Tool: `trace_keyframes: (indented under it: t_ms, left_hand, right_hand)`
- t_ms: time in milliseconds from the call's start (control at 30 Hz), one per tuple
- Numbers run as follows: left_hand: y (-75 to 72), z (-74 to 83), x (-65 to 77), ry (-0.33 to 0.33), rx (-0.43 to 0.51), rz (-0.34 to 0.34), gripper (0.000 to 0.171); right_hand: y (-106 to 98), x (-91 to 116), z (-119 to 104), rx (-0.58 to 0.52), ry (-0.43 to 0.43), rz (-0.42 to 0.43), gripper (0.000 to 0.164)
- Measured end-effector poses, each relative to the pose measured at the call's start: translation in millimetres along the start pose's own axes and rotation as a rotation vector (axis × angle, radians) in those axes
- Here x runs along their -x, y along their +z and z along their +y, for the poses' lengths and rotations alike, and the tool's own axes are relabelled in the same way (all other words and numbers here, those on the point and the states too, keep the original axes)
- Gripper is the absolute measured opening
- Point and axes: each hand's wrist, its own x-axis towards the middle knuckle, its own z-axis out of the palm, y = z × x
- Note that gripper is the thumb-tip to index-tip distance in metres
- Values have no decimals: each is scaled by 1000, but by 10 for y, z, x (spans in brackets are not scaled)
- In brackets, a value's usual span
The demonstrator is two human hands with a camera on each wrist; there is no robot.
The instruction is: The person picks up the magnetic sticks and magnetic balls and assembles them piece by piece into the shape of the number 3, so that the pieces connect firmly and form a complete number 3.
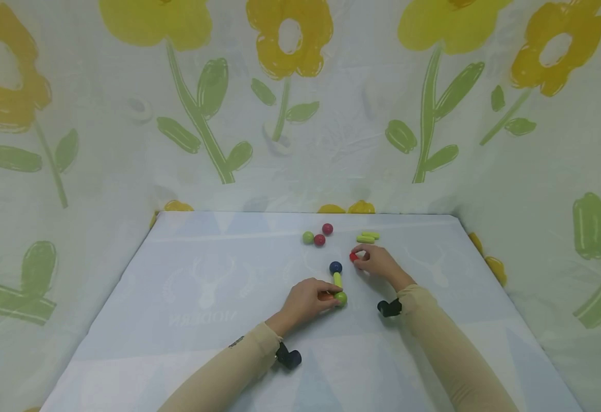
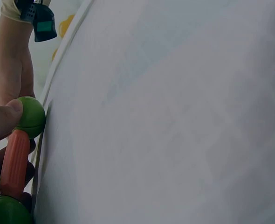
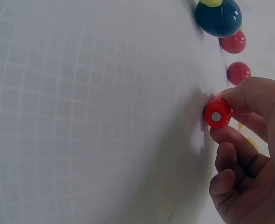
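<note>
My left hand (image 1: 304,301) pinches a green ball (image 1: 341,298) between thumb and fingers. An orange ridged stick (image 2: 15,163) runs from that ball back under the hand to a second green ball (image 2: 9,212). From the first ball a yellow-green stick (image 1: 337,279) points away to a dark blue ball (image 1: 335,267). To the right of the blue ball, my right hand (image 1: 378,263) pinches a red stick (image 3: 217,114) close over the table. A round silver end of this stick faces the right wrist camera.
Farther back lie a loose green ball (image 1: 308,237) and two dark red balls (image 1: 327,229). Yellow-green sticks (image 1: 366,239) lie just beyond my right hand. Flower-printed cloth (image 1: 341,143) walls in the white-covered table (image 1: 177,326) at the back and sides.
</note>
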Motion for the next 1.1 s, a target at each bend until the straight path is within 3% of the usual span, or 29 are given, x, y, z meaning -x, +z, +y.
trace_keyframes:
  t_ms: [333, 833, 1100]
  left_hand:
    - [-7, 5, 5, 0, 2, -5, 32]
    - [-11, -9, -5, -6, 6, -7, 33]
    - [-4, -26, -1, -2, 12, -4, 32]
  right_hand:
    - [46, -17, 7, -47, 4, 10, 38]
    - [101, -105, -173, -237, 42, 4, 36]
    - [170, -160, -240, -270, 53, 21, 38]
